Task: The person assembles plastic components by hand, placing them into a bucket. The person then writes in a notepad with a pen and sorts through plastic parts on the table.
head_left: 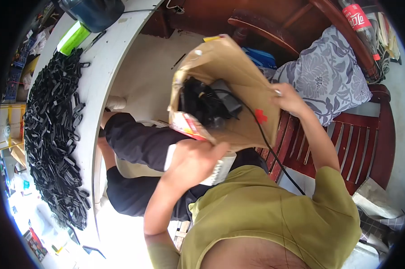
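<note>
A brown paper bag [245, 62] is tilted over my lap, its mouth facing me. Inside lie a tangle of black items [195, 101] and a dark grey block [227, 99] with a black cable [274, 154] that runs out over the rim. My left hand [195, 161] is closed on the bag's near rim, beside a printed red and yellow part. Under that hand shows a white object [219, 170] with a ridged edge, perhaps a spiral-bound pad; I cannot tell whether the hand holds it too. My right hand [290, 98] pinches the bag's right rim.
Left is a white table [101, 58] bearing a big pile of small black plastic parts [54, 143], a green-and-white box [73, 38] and a dark container [95, 13]. Right stands a red wooden bench [346, 143] with a patterned cushion [321, 78] and a cola bottle [358, 20].
</note>
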The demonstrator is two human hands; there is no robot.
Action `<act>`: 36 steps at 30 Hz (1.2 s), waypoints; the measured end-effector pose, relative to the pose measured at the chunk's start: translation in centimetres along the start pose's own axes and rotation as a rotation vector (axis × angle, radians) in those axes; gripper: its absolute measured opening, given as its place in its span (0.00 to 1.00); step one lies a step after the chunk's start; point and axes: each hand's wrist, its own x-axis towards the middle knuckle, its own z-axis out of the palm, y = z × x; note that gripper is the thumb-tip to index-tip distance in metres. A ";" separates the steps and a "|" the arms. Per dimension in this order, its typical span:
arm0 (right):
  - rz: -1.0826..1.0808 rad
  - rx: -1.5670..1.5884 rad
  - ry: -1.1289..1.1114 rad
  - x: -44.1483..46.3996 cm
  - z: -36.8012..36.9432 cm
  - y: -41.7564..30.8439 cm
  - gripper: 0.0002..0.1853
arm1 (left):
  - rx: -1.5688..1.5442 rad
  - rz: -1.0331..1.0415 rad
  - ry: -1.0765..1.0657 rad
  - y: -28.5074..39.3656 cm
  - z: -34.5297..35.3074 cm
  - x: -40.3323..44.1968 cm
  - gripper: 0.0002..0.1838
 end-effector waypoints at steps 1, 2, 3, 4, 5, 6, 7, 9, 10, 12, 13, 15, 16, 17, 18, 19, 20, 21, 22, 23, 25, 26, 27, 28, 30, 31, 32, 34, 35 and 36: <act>0.022 -0.013 0.007 -2.0 -1.9 -0.7 0.15 | -0.066 0.056 -0.015 0.7 0.3 0.8 0.07; 0.127 0.001 -0.003 -3.7 -3.7 -0.4 0.16 | -0.133 0.112 -0.028 1.4 0.5 1.7 0.07; 0.237 0.016 -0.010 -5.6 -5.7 0.3 0.17 | -0.197 0.154 -0.032 2.5 0.6 2.8 0.07; 0.278 -0.032 -0.057 -7.6 -8.2 0.7 0.15 | -0.261 0.159 -0.031 3.5 1.6 3.2 0.08; 0.320 -0.078 -0.101 -9.5 -10.3 1.4 0.14 | -0.312 0.193 -0.072 4.3 2.7 3.8 0.08; 0.372 -0.162 -0.201 -11.3 -12.0 2.9 0.12 | -0.359 0.231 -0.112 5.0 3.9 4.4 0.08; 0.420 -0.246 -0.298 -12.6 -13.1 4.1 0.09 | -0.375 0.267 -0.196 5.5 4.9 4.7 0.08; 0.448 -0.328 -0.428 -14.3 -12.7 5.2 0.08 | -0.401 0.326 -0.232 5.9 7.7 4.6 0.08; 0.613 -0.338 -0.509 -14.8 -12.0 6.3 0.12 | -0.422 0.297 -0.244 6.0 8.2 4.2 0.09; 0.715 -0.652 -0.580 -13.9 -9.7 6.8 0.12 | -0.392 0.193 -0.224 5.5 6.1 3.4 0.08; 0.755 -0.791 -0.604 -12.9 -9.7 5.6 0.10 | -0.367 0.105 -0.237 4.5 6.0 2.6 0.09; 0.598 -0.898 -0.394 -10.2 -9.5 2.5 0.09 | -0.305 -0.077 -0.048 1.7 5.1 0.6 0.08; 0.559 -0.767 -0.331 -8.1 -9.7 -2.2 0.09 | -0.226 -0.256 -0.050 0.7 2.9 0.0 0.07; 0.266 -0.802 -0.205 -6.4 -9.4 -5.5 0.11 | -0.250 -0.303 0.170 -0.9 2.3 -0.8 0.03; -0.031 -0.819 -0.077 -4.7 -8.9 -8.6 0.12 | -0.229 -0.433 0.320 -2.2 1.3 -1.4 0.04; -0.157 -0.601 -0.082 -2.6 -8.3 -12.7 0.13 | -0.259 -0.577 0.385 -3.1 -0.6 -1.7 0.05; -0.284 -0.384 -0.099 -0.7 -7.3 -16.2 0.15 | -0.248 -0.643 0.519 -4.0 -2.2 -1.9 0.06; -0.450 -0.094 -0.228 1.4 -6.0 -18.1 0.15 | -0.186 -0.716 0.605 -4.7 -3.7 -2.2 0.06; -0.540 0.068 -0.350 3.1 -4.3 -20.4 0.16 | -0.162 -0.764 0.723 -5.3 -4.8 -2.4 0.06; -0.575 0.168 -0.472 4.3 -2.7 -23.1 0.18 | -0.132 -0.811 0.808 -6.1 -5.7 -2.7 0.07; -0.692 0.125 -0.472 6.4 0.2 -27.3 0.25 | -0.088 -0.885 0.980 -7.7 -7.0 -3.3 0.07; -0.776 0.071 -0.437 7.3 1.7 -28.9 0.26 | -0.032 -0.891 1.060 -8.7 -7.4 -3.6 0.08; -0.813 0.113 -0.391 8.0 3.2 -30.1 0.26 | -0.039 -0.895 1.144 -9.4 -7.9 -3.6 0.08; -0.807 0.143 -0.383 8.9 4.4 -31.2 0.24 | -0.051 -0.893 1.222 -10.2 -8.3 -3.6 0.08; -0.793 0.127 -0.359 11.5 6.3 -32.0 0.15 | -0.153 -0.776 1.297 -11.9 -8.7 -3.6 0.09; -0.726 0.232 -0.388 13.0 6.5 -32.3 0.14 | -0.229 -0.738 1.312 -12.5 -8.8 -3.6 0.09; -0.650 0.337 -0.417 14.5 6.7 -32.7 0.13 | -0.320 -0.751 1.254 -13.0 -8.9 -3.8 0.10; -0.426 0.540 -0.550 18.5 6.4 -33.1 0.21 | -0.314 -0.736 1.247 -14.2 -8.1 -3.9 0.10; -0.385 0.509 -0.604 21.2 6.3 -33.1 0.21 | -0.312 -0.720 1.234 -14.8 -7.5 -4.0 0.11; -0.342 0.478 -0.657 23.6 6.4 -33.1 0.22 | -0.249 -0.810 1.131 -15.4 -7.0 -4.5 0.16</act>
